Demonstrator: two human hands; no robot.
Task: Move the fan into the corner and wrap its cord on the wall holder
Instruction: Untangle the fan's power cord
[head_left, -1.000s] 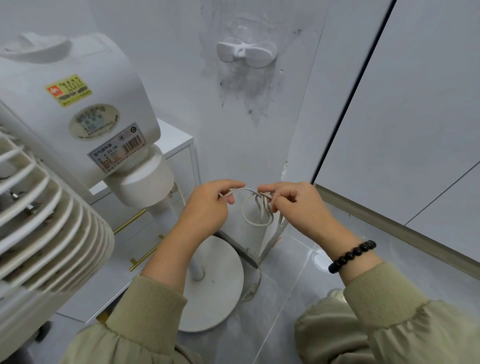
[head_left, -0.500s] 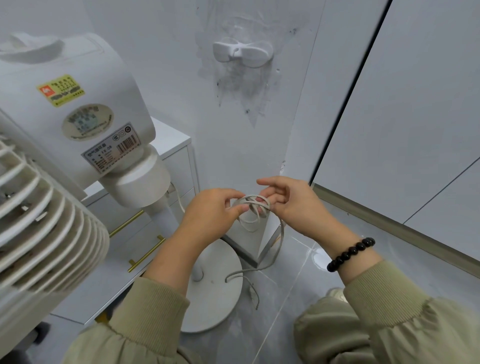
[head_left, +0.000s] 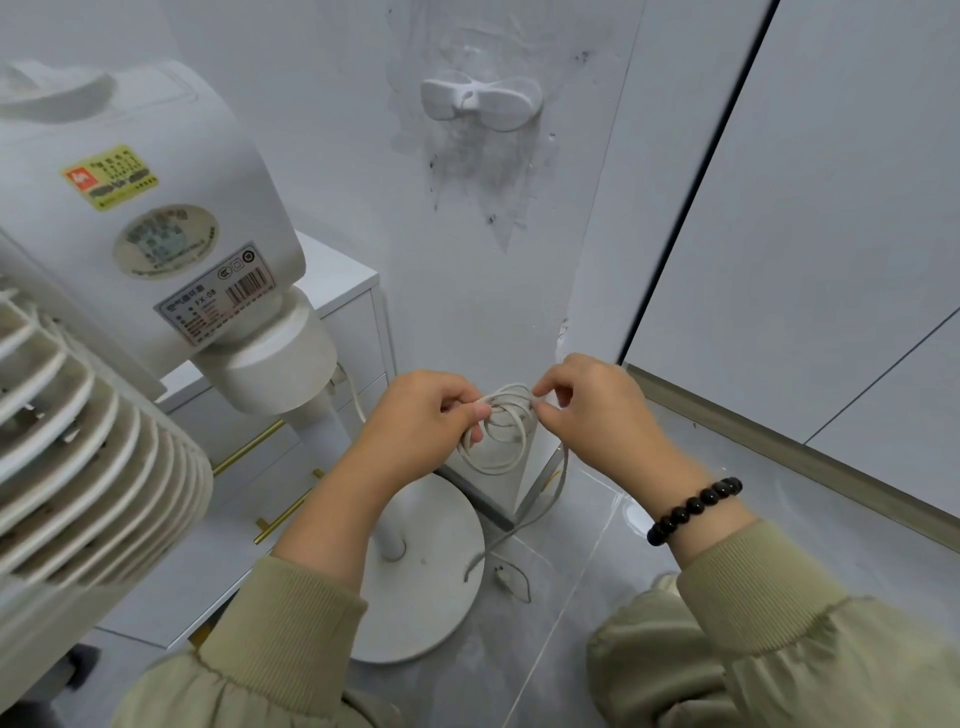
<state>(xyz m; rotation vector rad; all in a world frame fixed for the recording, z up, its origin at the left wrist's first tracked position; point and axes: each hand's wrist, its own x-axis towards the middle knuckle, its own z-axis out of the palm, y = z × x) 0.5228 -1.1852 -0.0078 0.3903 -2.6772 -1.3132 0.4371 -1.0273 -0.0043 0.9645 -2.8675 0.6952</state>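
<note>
Since last frame the cord (head_left: 498, 439) gained a loop and the right hand (head_left: 597, 415) re-pinched it. The left hand (head_left: 421, 421) pinches the opposite side, keeping loops bunched, probably for hanging on the holder (head_left: 480, 104) overhead. The fan (head_left: 130, 234) sits by the corner, slack on the floor.

L hand (head_left: 415, 415) + R hand (head_left: 587, 405) both pinch the coiled cord (head_left: 498, 436), several loops btwn them, slack trailing down to floor by fan base (head_left: 415, 571). Fan (head_left: 156, 234) head at left, close to cam. Wall holder (head_left: 480, 101) above hands, bare, smudged wall around it. Black bead bracelet (head_left: 693, 509) on R wrist.
</note>
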